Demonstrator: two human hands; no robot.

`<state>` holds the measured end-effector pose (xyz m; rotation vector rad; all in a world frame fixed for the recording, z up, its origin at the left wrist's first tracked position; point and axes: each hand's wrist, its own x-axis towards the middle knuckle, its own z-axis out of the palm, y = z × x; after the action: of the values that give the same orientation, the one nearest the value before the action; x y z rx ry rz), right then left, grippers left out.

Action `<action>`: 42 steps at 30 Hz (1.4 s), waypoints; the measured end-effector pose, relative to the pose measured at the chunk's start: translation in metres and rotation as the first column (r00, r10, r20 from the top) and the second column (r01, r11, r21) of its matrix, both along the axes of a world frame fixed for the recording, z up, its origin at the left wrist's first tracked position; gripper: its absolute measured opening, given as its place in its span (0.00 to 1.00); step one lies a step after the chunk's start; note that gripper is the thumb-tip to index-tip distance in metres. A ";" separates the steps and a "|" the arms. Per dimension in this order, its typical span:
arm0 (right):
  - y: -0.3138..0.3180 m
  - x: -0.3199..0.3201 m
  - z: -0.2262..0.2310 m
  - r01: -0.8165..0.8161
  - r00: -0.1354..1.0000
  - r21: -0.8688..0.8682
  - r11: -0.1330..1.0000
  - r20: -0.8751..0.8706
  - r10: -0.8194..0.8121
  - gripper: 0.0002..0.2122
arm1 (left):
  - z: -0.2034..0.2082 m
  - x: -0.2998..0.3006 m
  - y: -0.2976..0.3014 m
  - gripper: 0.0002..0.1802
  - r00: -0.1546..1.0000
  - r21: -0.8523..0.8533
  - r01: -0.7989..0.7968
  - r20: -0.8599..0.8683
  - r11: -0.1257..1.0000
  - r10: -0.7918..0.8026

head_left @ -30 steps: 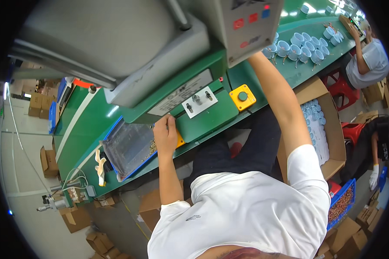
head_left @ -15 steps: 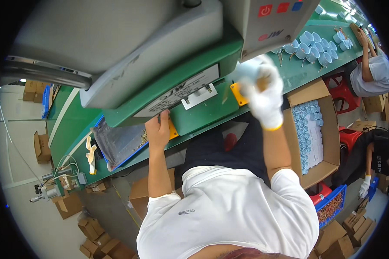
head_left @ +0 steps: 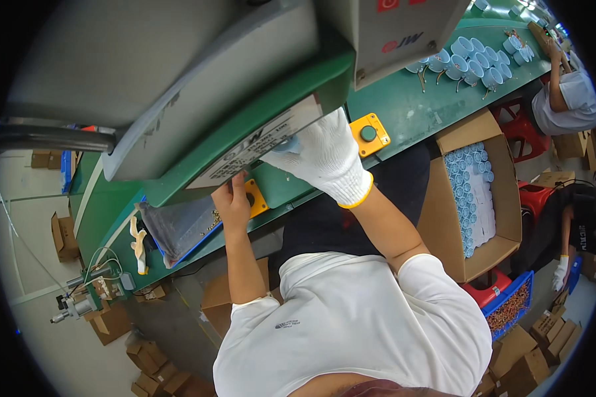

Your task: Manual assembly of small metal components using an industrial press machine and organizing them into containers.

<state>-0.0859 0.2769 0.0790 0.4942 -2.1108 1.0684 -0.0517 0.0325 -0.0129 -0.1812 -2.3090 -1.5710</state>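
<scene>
My right hand, in a white knit glove with a yellow cuff, is closed on a light blue cup. Most of the cup is hidden by the glove and the green-edged machine head. My bare left hand is at the front edge of that machine, its fingers bent together by the lower rim of the head. Whatever those fingers hold, if anything, cannot be made out. Beside the left hand sits a yellow button box; another yellow box with a green button stands right of the glove.
A blue-rimmed tray with small brass-coloured parts lies left of my left hand, near a loose glove. Light blue cups with handles stand on the green bench. On my right, a cardboard box holds more cups. Co-workers sit beyond it.
My right hand has swung left and inward with the cup, from beside the machine to under its head. The right button box is uncovered. My left hand stays nearly in place.
</scene>
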 end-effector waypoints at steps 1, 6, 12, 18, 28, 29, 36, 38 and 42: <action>-0.002 0.000 0.001 0.056 0.998 0.051 0.997 0.000 -0.056 0.22 | 0.001 0.001 -0.001 0.15 1.000 0.003 -0.004 -0.001 1.000 0.004; 0.002 0.009 0.009 -0.016 0.987 -0.006 1.000 0.158 0.016 0.26 | 0.016 0.026 0.009 0.11 0.993 -0.106 -0.096 0.065 0.990 0.103; 0.111 0.022 -0.091 0.070 0.981 -0.003 0.998 -0.179 -0.069 0.11 | -0.029 0.072 -0.011 0.09 0.926 -0.406 -0.148 -0.378 0.902 -0.019; 0.118 0.018 -0.064 0.041 0.995 0.354 0.934 -0.102 -0.004 0.08 | -0.017 0.065 -0.013 0.06 0.933 -0.551 -0.214 -0.359 0.807 0.002; 0.134 -0.003 -0.110 -0.132 0.964 -0.292 0.947 0.186 0.192 0.14 | 0.023 0.010 0.017 0.06 0.982 -0.376 -0.114 -0.180 0.920 0.048; 0.134 -0.004 -0.112 -0.129 0.958 -0.304 0.944 0.208 0.197 0.13 | 0.028 0.005 0.026 0.05 0.975 -0.481 -0.103 -0.224 0.871 -0.009; 0.140 -0.006 -0.115 -0.147 0.950 -0.296 0.944 0.222 0.217 0.14 | 0.026 0.008 0.031 0.04 0.976 -0.570 0.034 -0.158 0.821 -0.150; 0.139 -0.007 -0.116 -0.154 0.945 -0.323 0.934 0.228 0.235 0.14 | 0.023 0.007 0.027 0.05 0.968 -0.573 0.056 -0.168 0.818 -0.184; 0.137 -0.007 -0.116 -0.150 0.955 -0.292 0.945 0.205 0.215 0.14 | 0.022 0.009 0.023 0.10 0.979 -0.541 0.058 -0.133 0.839 -0.153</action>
<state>-0.0930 0.4138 -0.0371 0.4541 -2.0990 1.5691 -0.0429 0.0555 0.0094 -0.5655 -2.5719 -0.8628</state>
